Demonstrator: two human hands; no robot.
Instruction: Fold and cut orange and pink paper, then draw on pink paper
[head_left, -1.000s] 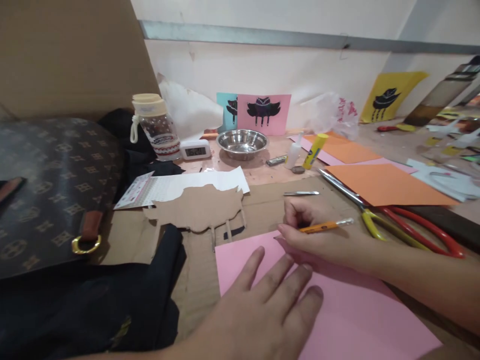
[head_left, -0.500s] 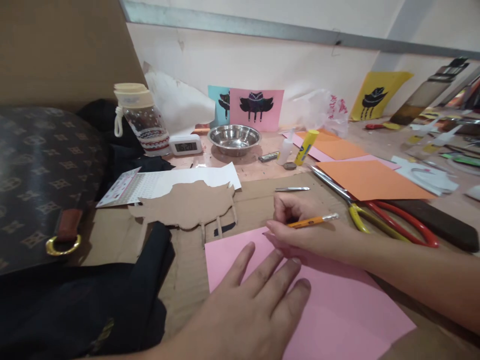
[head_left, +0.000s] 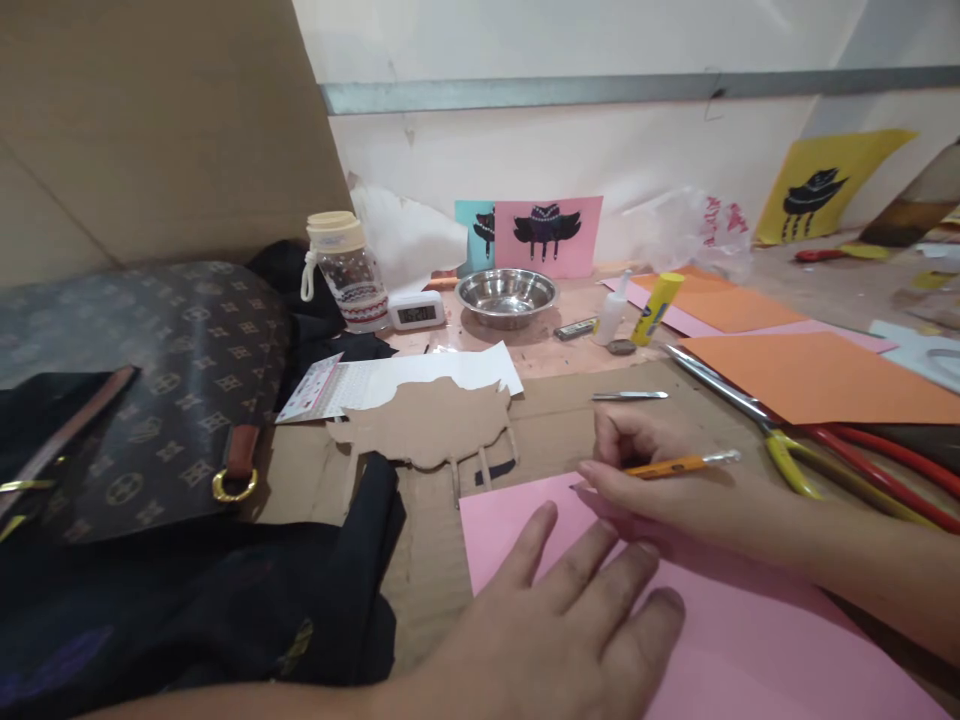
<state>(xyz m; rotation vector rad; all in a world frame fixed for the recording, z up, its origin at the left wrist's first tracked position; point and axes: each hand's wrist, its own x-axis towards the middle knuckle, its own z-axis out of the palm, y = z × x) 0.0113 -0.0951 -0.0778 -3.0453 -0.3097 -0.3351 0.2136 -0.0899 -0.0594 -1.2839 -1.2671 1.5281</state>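
Observation:
A pink sheet of paper [head_left: 772, 640] lies at an angle on the brown cardboard [head_left: 427, 540]. My left hand [head_left: 570, 620] rests flat on it with the fingers spread. Close to the sheet's upper edge, my right hand [head_left: 667, 470] grips an orange pencil [head_left: 667, 467], its point low over the paper beside my left fingertips. Whether the tip touches the paper I cannot tell. A cut-out cardboard shape [head_left: 427, 422] with thin legs lies left of the sheet. A pair of metal tweezers [head_left: 630, 396] lies behind my right hand.
Scissors [head_left: 795, 460] and orange paper [head_left: 847, 378] lie on the right. Behind stand a metal bowl [head_left: 508, 300], glue stick [head_left: 658, 308], small squeeze bottle [head_left: 613, 312], digital clock [head_left: 417, 311] and drinking bottle [head_left: 349, 275]. A patterned bag [head_left: 172, 390] and dark cloth [head_left: 300, 580] fill the left.
The view has swung left, so everything sits further right in the picture. My left hand stays flat on the pink paper, and my right hand keeps the pencil near its upper edge.

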